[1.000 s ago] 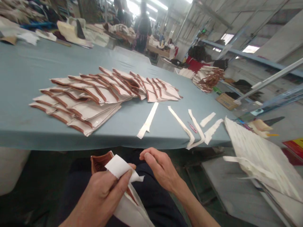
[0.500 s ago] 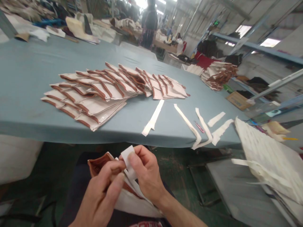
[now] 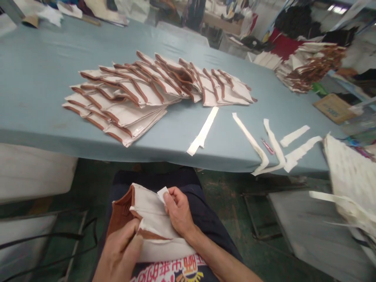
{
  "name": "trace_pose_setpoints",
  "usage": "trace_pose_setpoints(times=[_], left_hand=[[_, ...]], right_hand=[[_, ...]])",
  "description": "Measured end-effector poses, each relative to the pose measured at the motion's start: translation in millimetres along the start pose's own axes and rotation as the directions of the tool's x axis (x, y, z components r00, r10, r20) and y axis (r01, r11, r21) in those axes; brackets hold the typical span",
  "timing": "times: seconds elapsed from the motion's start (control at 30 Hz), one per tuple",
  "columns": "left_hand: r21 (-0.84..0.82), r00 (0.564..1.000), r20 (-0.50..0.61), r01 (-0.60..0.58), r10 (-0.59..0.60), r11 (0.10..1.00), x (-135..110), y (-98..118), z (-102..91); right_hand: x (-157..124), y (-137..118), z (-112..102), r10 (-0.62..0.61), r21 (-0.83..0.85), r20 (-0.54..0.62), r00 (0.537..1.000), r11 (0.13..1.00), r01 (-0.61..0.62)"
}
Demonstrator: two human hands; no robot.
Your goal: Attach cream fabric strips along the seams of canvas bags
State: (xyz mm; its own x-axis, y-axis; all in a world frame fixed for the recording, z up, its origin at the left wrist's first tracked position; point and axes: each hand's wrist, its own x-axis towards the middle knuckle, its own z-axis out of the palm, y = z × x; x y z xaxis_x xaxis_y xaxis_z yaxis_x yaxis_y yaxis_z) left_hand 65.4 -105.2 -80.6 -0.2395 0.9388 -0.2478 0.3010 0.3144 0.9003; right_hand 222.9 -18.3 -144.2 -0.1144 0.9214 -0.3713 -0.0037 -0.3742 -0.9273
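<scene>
On my lap lies a white fabric pouch (image 3: 148, 203) with a brown lining, its mouth gaping toward the left. My left hand (image 3: 122, 246) is closed on the brown-edged rim of this pouch, the fingertips partly hidden by the cloth. My right hand (image 3: 179, 213) pinches a small white strip (image 3: 162, 194) between thumb and fingers and rests against the pouch's upper side. Whether the strip is stuck to the fabric I cannot tell.
Overlapping pouches (image 3: 123, 107) with brown edges lie across the blue-grey table (image 3: 38, 102). Nearer its front edge are white strips (image 3: 204, 131) and a small pink tool (image 3: 267, 146). Another pile (image 3: 311, 64) stands at the far right, beyond a cardboard box (image 3: 334, 109).
My hands have moved apart; the left has gone down along the pouch's rim, and the right stays on the white strip. More of the pouch shows. The view has tilted downward.
</scene>
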Motion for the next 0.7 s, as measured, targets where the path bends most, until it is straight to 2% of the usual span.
trace_pose_setpoints(times=[0.17,0.27,0.33,0.4,0.47,0.5,0.53,0.6,0.7], left_hand=[[0.051,0.998,0.040,0.055,-0.057,0.997,-4,17,-7.3],[0.044,0.996,0.082,0.037,-0.041,0.998,8,28,-11.7],[0.056,0.992,0.119,-0.056,0.049,0.997,20,35,-14.4],[0.070,0.976,0.147,-0.174,0.163,0.982,34,41,-16.3],[0.069,0.952,0.160,-0.275,0.262,0.959,46,49,-17.1],[0.062,0.940,0.161,-0.313,0.300,0.948,52,54,-17.2],[0.050,0.930,0.158,-0.344,0.332,0.938,56,58,-17.3],[0.030,0.913,0.150,-0.388,0.380,0.921,63,68,-17.2],[0.012,0.908,0.126,-0.404,0.400,0.915,68,79,-16.9]], right_hand=[[2,-13,-8,-0.041,-0.047,0.025,0.999,0.998,0.042],[2,-40,-24,-0.102,-0.079,0.037,0.994,0.991,0.105],[-3,-69,-37,-0.161,-0.103,0.062,0.985,0.981,0.167],[-12,-102,-47,-0.299,-0.183,0.118,0.947,0.931,0.317],[-25,-132,-51,-0.460,-0.255,0.157,0.874,0.836,0.486],[-32,-145,-50,-0.495,-0.280,0.172,0.851,0.804,0.524],[-39,-155,-48,-0.486,-0.299,0.193,0.853,0.799,0.522],[-49,-166,-40,-0.392,-0.310,0.226,0.892,0.839,0.447],[-52,-167,-27,-0.307,-0.322,0.225,0.925,0.872,0.368]])
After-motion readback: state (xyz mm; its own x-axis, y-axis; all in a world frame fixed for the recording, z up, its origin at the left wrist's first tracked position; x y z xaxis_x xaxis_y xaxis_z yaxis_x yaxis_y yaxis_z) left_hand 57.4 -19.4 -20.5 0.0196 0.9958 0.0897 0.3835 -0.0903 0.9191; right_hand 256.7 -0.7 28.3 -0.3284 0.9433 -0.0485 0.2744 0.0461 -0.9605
